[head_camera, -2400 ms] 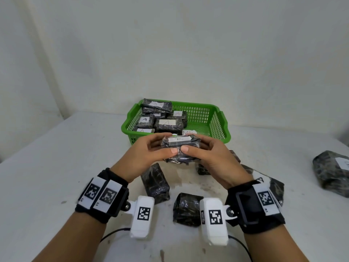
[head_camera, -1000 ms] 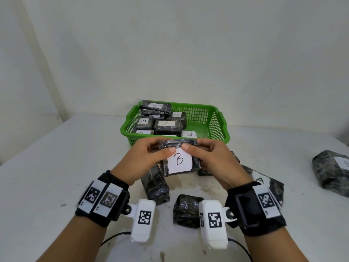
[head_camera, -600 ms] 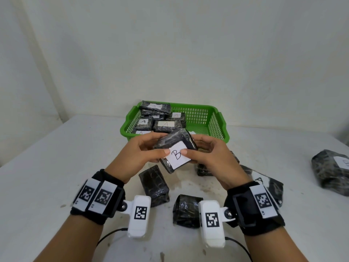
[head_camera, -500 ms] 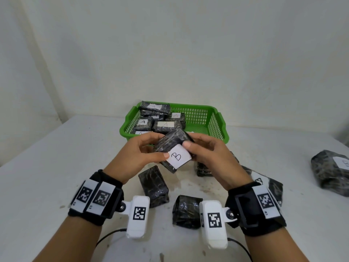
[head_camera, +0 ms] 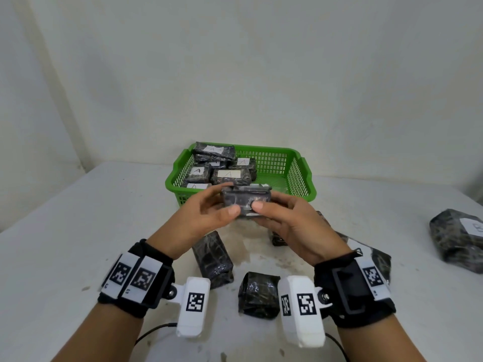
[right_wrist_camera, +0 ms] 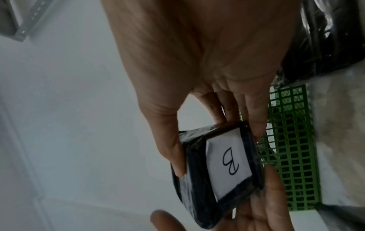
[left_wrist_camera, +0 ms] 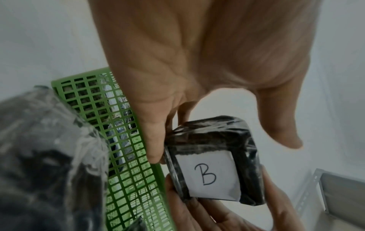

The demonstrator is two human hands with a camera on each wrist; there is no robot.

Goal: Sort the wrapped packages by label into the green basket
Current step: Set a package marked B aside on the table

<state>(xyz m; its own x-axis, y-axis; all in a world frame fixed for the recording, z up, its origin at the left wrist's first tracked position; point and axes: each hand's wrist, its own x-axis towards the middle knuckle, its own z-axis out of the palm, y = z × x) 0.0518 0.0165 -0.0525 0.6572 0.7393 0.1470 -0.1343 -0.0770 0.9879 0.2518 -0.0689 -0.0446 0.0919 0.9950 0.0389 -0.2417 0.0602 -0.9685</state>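
Both hands hold one black wrapped package (head_camera: 241,199) in the air just in front of the green basket (head_camera: 303,176). My left hand (head_camera: 228,198) pinches its left end and my right hand (head_camera: 264,202) its right end, thumbs on the near face. The white label marked B (left_wrist_camera: 207,175) faces down towards the wrists and also shows on the package (right_wrist_camera: 197,187) in the right wrist view. Several packages labelled A (head_camera: 200,172) fill the basket's left half.
Loose black packages lie on the white table under my hands (head_camera: 213,257), between my wrists (head_camera: 257,293) and beside my right wrist (head_camera: 379,257). A bigger labelled package (head_camera: 457,239) sits far right. The basket's right half (head_camera: 274,178) shows bare green floor.
The held package was turned over: its B label faced me a second ago and now faces down. Both hands kept their hold and moved slightly toward the basket.
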